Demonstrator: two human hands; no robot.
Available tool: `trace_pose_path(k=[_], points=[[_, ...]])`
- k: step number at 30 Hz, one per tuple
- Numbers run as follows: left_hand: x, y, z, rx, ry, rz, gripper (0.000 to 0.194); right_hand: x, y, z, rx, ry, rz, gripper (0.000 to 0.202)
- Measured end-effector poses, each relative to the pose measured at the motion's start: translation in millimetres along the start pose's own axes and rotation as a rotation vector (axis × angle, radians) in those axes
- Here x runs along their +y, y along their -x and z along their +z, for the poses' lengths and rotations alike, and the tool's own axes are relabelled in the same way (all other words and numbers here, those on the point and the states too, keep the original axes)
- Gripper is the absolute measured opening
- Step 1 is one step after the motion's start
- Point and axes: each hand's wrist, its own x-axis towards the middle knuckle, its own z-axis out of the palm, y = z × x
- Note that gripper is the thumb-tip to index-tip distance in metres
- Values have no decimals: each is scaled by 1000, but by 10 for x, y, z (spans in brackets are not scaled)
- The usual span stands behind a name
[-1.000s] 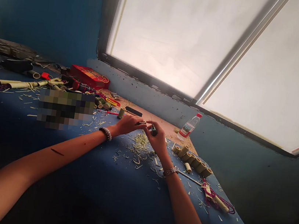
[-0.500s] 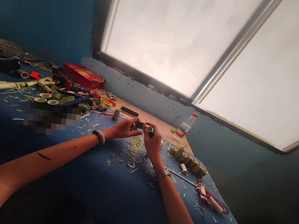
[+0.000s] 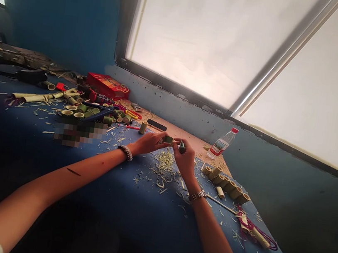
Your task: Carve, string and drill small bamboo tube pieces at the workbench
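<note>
1. Firstly, far left, pale bamboo lengths (image 3: 36, 98) lie flat on the blue-covered worktop (image 3: 134, 197): long, smooth, cylindrical.
2. Next along, short green bamboo rings (image 3: 90, 112) sit loosely heaped, pale at the cut ends.
3. One bamboo tube (image 3: 143, 127) stands upright, presumably steady on its flat-cut base.
4. Left hand (image 3: 151, 142): thumb and fingers closed on a short, rounded green bamboo piece (image 3: 168, 140), raised above the worktop between both hands, probably to steady it and leave its right end exposed.
5. Below it, shavings (image 3: 165, 162): thin, pale, curled, piled.
6. Right hand (image 3: 185, 156): fingers curled round a dark-handled tool (image 3: 182, 146), its slender shaft pointing up; contact with the piece cannot be told.
7. Clear plastic bottle (image 3: 220, 143), red-capped, upright near the wall, likely out of elbow's reach.
8. Rightmost, a row of bamboo tubes (image 3: 225, 182), seemingly aligned to prevent scattering; beyond, a purple-corded bundle (image 3: 246, 224).
</note>
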Motion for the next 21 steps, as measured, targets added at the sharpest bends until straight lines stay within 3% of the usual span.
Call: trace_pose_path(k=[8, 14, 17, 21], points=[[-73, -27, -3, 44, -144, 35, 48, -15, -125, 59, -52, 99, -67, 32], [-150, -29, -22, 54, -176, 57, 45, -3, -114, 153, -112, 52, -49, 54], [-147, -18, -28, 70, -138, 68, 44, -22, -87, 138, -142, 77, -74, 51], [-178, -16, -71, 98, -140, 118, 56, -57, -53, 117, -88, 145, -108, 43]])
